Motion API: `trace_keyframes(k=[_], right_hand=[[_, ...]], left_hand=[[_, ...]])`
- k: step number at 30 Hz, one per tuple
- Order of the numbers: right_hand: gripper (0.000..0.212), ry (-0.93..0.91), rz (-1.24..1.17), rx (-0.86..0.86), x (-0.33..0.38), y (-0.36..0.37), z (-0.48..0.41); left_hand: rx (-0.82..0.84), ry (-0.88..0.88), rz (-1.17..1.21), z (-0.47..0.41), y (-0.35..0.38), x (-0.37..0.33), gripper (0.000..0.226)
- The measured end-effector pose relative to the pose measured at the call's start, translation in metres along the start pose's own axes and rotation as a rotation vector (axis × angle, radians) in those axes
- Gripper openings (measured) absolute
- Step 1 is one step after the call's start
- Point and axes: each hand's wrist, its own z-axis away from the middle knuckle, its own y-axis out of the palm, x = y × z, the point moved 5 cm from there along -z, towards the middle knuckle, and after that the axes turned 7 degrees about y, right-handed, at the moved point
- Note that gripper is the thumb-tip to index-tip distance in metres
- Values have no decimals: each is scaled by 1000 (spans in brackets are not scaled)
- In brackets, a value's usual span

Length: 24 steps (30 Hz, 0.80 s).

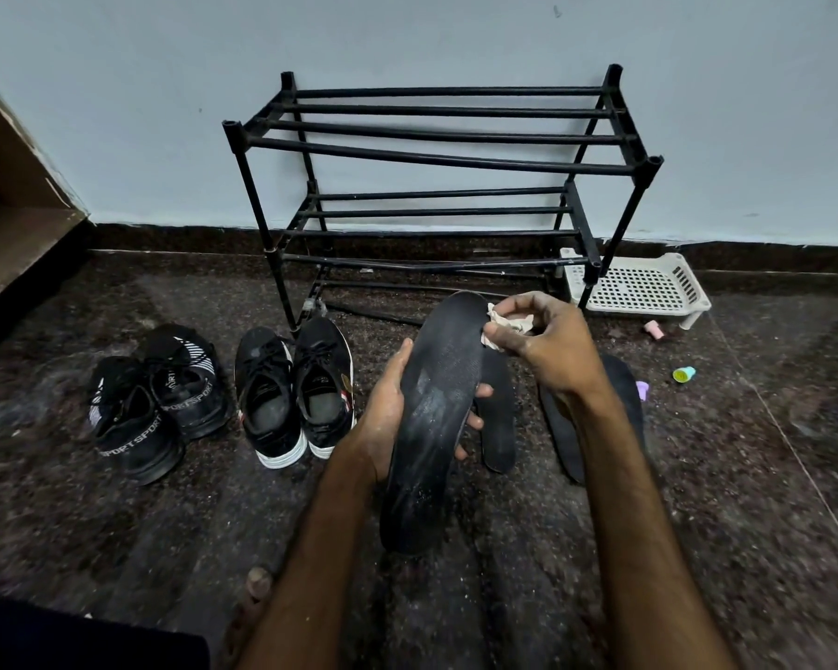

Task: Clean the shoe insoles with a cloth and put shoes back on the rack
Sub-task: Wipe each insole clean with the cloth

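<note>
Centrally, the long black foam insole (431,427) is held above the dark speckled stone floor (117,524), toe end up, with the left hand (383,413) keeping its grip clamped round the middle. The right hand (538,340), grip pinched on a crumpled pale cloth (509,324), presses it to the insole's toe edge. Two more black insoles (499,427) lie on the floor just behind. Two pairs of black shoes (296,394) stand left, near the black tubular shoe rack (436,159).

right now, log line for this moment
left hand holds black shoe insole | right hand pinches crumpled beige cloth on its tip
</note>
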Motion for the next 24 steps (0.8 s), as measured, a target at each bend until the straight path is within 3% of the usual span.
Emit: trace_keyframes(k=[6, 8, 10, 14, 17, 19, 22, 24], right_hand=[[12, -44, -26, -285, 3, -15, 2], [14, -90, 81, -324, 10, -16, 5], [16, -125, 213, -287, 20, -11, 8], [16, -218, 492, 40, 29, 23, 13], [11, -183, 565, 240, 24, 35, 19], [8, -161, 580, 178, 23, 34, 18], [9, -209, 517, -107, 30, 28, 17], [9, -270, 397, -60, 39, 36, 22]], left_hand=[[55, 10, -21, 4, 5, 4, 88], [29, 12, -25, 3, 1, 6, 87], [-50, 32, -48, -1, -6, 4, 86], [-154, 102, -34, -7, -6, -3, 79], [-187, 152, -49, -7, -1, -5, 69], [-200, 154, -77, -7, 0, -5, 68], [-179, 135, -115, -8, 9, -2, 69], [-173, 120, -67, -8, 13, -2, 69]])
